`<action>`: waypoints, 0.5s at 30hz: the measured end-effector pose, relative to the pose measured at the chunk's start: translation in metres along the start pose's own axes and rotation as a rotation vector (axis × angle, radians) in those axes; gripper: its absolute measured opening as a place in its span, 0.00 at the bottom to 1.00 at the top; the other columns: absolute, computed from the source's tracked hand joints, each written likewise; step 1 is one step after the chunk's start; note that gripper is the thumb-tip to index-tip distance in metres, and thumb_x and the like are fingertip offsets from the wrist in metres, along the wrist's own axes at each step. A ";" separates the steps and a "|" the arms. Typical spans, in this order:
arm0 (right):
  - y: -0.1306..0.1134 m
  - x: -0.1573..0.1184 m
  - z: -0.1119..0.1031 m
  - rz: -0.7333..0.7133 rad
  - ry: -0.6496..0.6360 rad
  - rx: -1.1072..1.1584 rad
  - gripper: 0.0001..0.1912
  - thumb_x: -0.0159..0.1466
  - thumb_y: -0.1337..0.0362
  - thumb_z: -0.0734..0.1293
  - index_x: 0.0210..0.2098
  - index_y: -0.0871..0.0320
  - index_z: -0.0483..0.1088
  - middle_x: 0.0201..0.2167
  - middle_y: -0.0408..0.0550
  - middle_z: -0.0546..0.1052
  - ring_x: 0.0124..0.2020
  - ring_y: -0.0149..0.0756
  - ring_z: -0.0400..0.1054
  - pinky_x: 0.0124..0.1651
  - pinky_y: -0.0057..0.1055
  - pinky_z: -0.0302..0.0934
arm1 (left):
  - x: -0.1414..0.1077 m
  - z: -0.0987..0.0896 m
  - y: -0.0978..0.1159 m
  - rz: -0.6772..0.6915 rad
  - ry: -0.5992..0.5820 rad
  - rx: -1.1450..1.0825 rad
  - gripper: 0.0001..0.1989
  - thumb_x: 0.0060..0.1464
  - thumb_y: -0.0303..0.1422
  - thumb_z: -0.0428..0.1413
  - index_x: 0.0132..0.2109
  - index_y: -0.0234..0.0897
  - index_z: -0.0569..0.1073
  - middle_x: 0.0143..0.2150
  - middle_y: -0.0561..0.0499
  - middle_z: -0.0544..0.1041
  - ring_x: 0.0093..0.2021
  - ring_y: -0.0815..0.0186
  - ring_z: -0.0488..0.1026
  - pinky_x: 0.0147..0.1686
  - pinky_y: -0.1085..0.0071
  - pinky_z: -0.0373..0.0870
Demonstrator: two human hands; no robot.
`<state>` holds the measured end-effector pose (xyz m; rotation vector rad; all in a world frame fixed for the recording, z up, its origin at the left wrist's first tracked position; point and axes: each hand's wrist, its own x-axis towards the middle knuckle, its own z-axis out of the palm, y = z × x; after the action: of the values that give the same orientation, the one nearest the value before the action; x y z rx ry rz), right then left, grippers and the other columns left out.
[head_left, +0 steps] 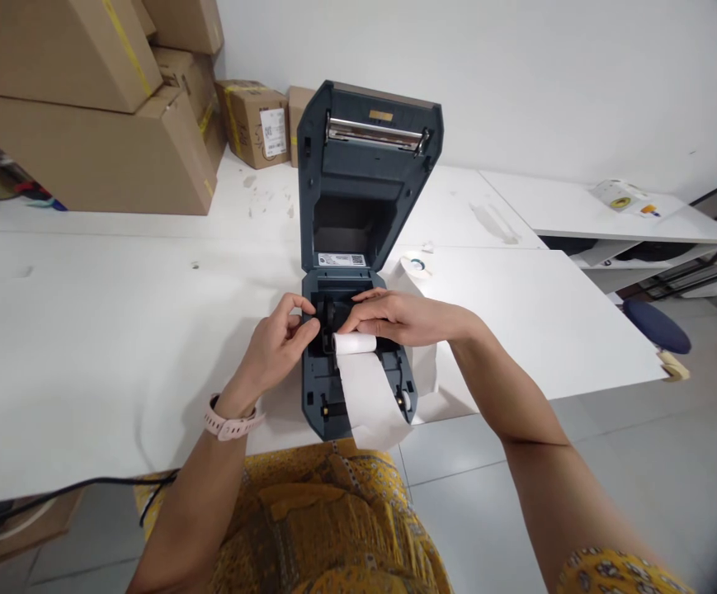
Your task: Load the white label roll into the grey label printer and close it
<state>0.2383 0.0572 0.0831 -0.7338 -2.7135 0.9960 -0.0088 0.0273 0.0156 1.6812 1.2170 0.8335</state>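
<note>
A dark grey label printer (367, 186) stands on the white table with its lid raised. Inside its lower bay lies a small white paper roll (356, 343), and a loose strip of paper (370, 396) runs from it over the front edge. My right hand (389, 313) reaches into the bay from the right, its fingers bent over the roll and touching it. At the bay's left side is my left hand (284, 342), with thumb and forefinger curled close together at the inner wall; what is between them is hidden.
Cardboard boxes (116, 153) are stacked at the back left. A larger white roll (417, 266) stands right of the printer, with backing paper hanging below it. Another label roll (618, 196) lies on the far right table. A black cable (86, 483) runs along the front left.
</note>
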 end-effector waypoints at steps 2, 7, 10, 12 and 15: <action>0.000 0.001 -0.001 -0.012 -0.010 0.001 0.17 0.75 0.66 0.56 0.52 0.57 0.75 0.47 0.48 0.83 0.47 0.36 0.75 0.68 0.46 0.58 | 0.000 0.000 0.000 0.003 -0.004 0.003 0.08 0.64 0.40 0.52 0.45 0.43 0.66 0.21 0.61 0.60 0.21 0.69 0.59 0.25 0.73 0.52; -0.001 0.001 -0.002 -0.012 -0.003 0.011 0.17 0.75 0.66 0.57 0.51 0.59 0.76 0.47 0.49 0.82 0.48 0.37 0.74 0.62 0.42 0.64 | 0.000 0.000 -0.002 0.001 0.002 0.010 0.06 0.65 0.39 0.49 0.45 0.43 0.66 0.21 0.61 0.61 0.21 0.69 0.60 0.25 0.72 0.54; 0.000 0.001 -0.002 -0.012 0.000 0.017 0.16 0.74 0.67 0.57 0.51 0.58 0.76 0.45 0.48 0.82 0.48 0.36 0.73 0.62 0.42 0.63 | 0.001 0.000 -0.004 0.000 0.015 0.005 0.06 0.65 0.37 0.48 0.45 0.44 0.66 0.21 0.61 0.61 0.21 0.68 0.61 0.25 0.72 0.55; 0.001 0.001 -0.001 -0.025 0.002 0.024 0.16 0.75 0.67 0.57 0.51 0.59 0.76 0.45 0.49 0.82 0.47 0.36 0.73 0.62 0.42 0.63 | 0.001 0.001 -0.005 0.000 0.020 0.002 0.06 0.65 0.37 0.47 0.46 0.44 0.66 0.21 0.61 0.60 0.21 0.68 0.61 0.25 0.72 0.55; 0.003 0.001 -0.001 -0.059 0.004 0.041 0.15 0.75 0.67 0.58 0.51 0.61 0.75 0.44 0.51 0.82 0.46 0.36 0.73 0.61 0.42 0.62 | 0.002 0.001 -0.006 -0.003 0.026 0.001 0.06 0.65 0.37 0.47 0.46 0.44 0.67 0.21 0.61 0.60 0.21 0.68 0.61 0.25 0.72 0.54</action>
<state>0.2389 0.0603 0.0819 -0.6435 -2.6860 1.0316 -0.0095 0.0295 0.0100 1.6734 1.2380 0.8553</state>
